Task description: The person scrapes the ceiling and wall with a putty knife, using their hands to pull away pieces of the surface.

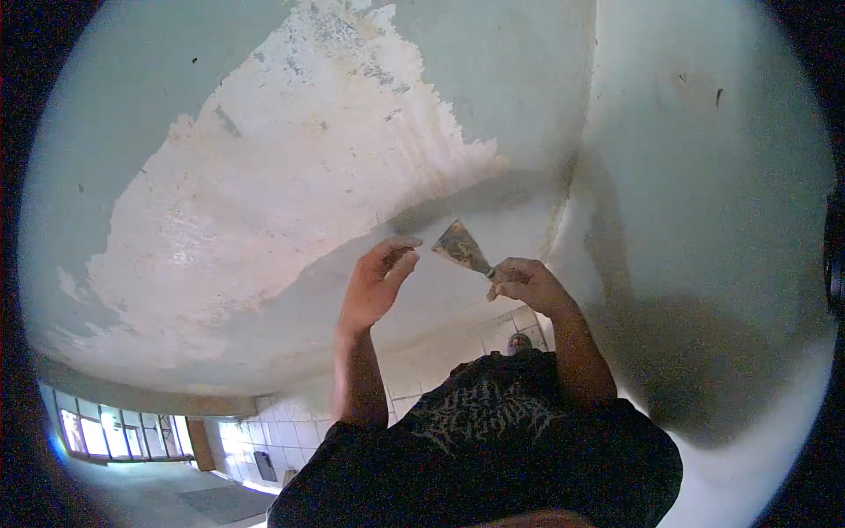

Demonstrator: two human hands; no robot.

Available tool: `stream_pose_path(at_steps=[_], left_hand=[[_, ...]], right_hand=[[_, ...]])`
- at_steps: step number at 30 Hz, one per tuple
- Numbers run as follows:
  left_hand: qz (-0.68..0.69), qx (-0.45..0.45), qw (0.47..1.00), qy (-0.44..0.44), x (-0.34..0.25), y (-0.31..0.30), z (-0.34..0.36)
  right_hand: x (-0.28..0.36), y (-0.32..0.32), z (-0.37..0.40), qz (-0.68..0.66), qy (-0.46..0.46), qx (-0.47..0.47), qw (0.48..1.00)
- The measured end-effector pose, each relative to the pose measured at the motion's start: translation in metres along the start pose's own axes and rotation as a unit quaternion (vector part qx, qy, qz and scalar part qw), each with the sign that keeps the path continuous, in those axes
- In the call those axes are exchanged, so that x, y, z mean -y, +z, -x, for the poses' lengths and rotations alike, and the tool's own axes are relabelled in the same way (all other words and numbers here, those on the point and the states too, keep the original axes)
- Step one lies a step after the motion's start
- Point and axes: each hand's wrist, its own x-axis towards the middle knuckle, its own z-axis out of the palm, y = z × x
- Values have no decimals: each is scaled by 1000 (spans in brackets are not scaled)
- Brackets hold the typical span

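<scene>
My right hand (pixel 526 286) is closed around the handle of a putty knife (pixel 461 246). Its flared metal blade is smeared and points up and to the left. Left of the blade is my left hand (pixel 378 280), fingers curved, thumb slightly apart from them, with nothing visible in it. A small gap separates its fingertips from the blade. Beyond both hands is a green painted wall (pixel 502 75) with a large pale bare patch (pixel 282 176), ragged along its edges. Neither hand appears to touch the wall.
A second wall (pixel 704 176) meets the first in a corner at the right and carries a dark shadow. White tiles (pixel 290 433) line the lower part of the room. Barred windows (pixel 123 431) stand at the lower left above a grey floor (pixel 150 488).
</scene>
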Motion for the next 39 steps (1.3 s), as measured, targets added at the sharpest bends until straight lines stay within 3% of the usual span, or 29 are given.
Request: stream_pose_path(at_steps=[3,5,6,10,12,13,15,16,18,20,23,27,29,33,35,39], left_hand=[[32,22,998,56,-12,12,-5],[15,38,995,91,-23,17,-13],[0,52,990,130,-28,16,-15],[39,25,990,134,-50,29,-21],[67,-27,988,137,-50,39,-26],[63,-24,988,137,-55,44,-28],[23,-197,969,146,-65,51,-29],[19,-193,970,148,-65,53,-31],[-188,-334,874,297,-64,55,-30],[-179,-306,894,275,-65,59,-26],[-292,-216,859,361,-66,68,-26],[-335,-172,871,314,-57,73,-32],[-348,-172,873,296,-60,72,-32],[-396,-181,858,272,-62,72,-34],[-399,-185,857,268,-62,73,-35],[-408,-202,851,261,-61,79,-40]], right_hand=[[37,1,6,-25,-47,45,998],[77,-2,9,22,47,150,987],[88,-2,10,18,48,151,987],[120,-4,0,19,-5,193,981],[133,1,-14,75,0,128,989],[123,4,-27,76,-61,80,992],[127,13,-34,38,-41,20,998],[130,16,-37,5,-22,-37,999],[133,27,-31,-38,-38,-61,997],[132,33,-30,-77,-49,-82,993],[118,36,-37,-97,-62,-108,987],[106,35,-48,-69,-86,-104,988],[99,41,-58,-80,-190,-115,972],[113,45,-57,-128,-138,-111,976],[109,43,-64,-230,-84,-110,963],[99,35,-70,-206,-54,-97,972]])
